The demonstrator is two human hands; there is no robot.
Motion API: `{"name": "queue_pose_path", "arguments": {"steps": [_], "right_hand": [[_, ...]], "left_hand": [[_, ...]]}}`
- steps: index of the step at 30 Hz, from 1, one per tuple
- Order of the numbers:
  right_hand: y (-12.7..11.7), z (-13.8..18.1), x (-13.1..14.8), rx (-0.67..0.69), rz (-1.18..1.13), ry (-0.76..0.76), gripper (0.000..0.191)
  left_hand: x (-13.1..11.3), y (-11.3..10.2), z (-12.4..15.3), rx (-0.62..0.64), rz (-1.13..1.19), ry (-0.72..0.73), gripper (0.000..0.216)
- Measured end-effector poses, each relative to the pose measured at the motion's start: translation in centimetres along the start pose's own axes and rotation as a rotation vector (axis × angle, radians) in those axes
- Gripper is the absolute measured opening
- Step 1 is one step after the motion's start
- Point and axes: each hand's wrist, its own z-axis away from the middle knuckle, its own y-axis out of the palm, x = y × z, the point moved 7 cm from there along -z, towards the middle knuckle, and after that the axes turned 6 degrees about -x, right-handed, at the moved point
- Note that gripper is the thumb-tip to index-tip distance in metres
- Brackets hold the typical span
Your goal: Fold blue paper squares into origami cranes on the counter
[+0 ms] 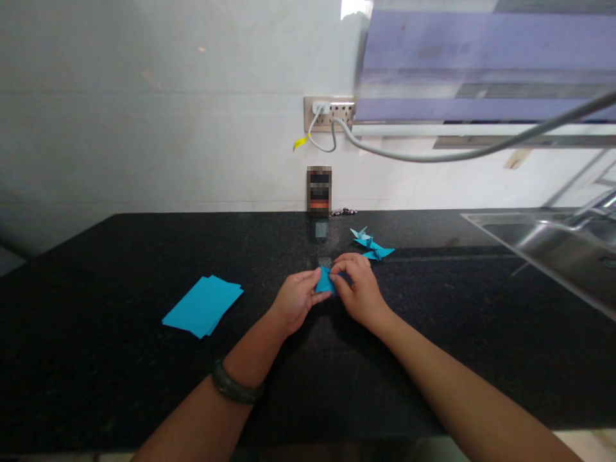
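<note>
Small blue folded-paper piece [325, 280]: held over the black stone counter [106, 378].
Left hand [296, 299]: pinches its left side.
Right hand [357, 290]: pinches its upper right edge.
Paper feel: probably very light, fairly crisp, easily creased or torn.
Edges: likely the safest hold, gently.

Black countertop [317, 366] with blue sheets [203, 307], paper birds [378, 252], beaded strand [344, 212], blurred upright object [319, 190]

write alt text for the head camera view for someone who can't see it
A person's left hand and right hand hold a small blue paper over a black countertop. Flat blue sheets lie to the left, folded paper figures just beyond the right hand.
</note>
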Motion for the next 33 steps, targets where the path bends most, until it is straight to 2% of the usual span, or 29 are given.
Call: {"name": "queue_pose_path", "arguments": {"steps": [3,10,13,17,20,26,33], "right_hand": [[0.1,-0.1,0.0,0.060,-0.054,0.004,0.008],[0.1,-0.2,1.1,0.190,-0.058,-0.117,0.009],[0.1,-0.2,1.1,0.194,-0.073,-0.109,0.009],[0.0,-0.2,1.0,0.196,-0.084,-0.099,0.008],[0.1,-0.1,1.3,0.228,-0.101,-0.116,0.009],[-0.1,0.0,2.1,0.297,-0.101,-0.196,0.007],[0.6,0.1,2.4,0.396,-0.030,-0.282,0.019]], "left_hand": [[0.1,-0.2,-0.1,-0.009,-0.026,-0.007,0.020],[0.0,-1.0,-0.5,-0.093,-0.083,0.002,0.027],[-0.1,-0.7,-0.3,-0.059,-0.099,0.018,0.031],[-0.2,-0.3,-0.1,-0.009,-0.079,-0.001,0.017],[-0.1,-0.7,-0.2,-0.044,-0.063,-0.029,0.011],[0.5,-1.9,-0.4,-0.147,-0.159,-0.125,0.017],[0.0,-1.7,-0.2,-0.164,-0.359,-0.024,0.015]]}}
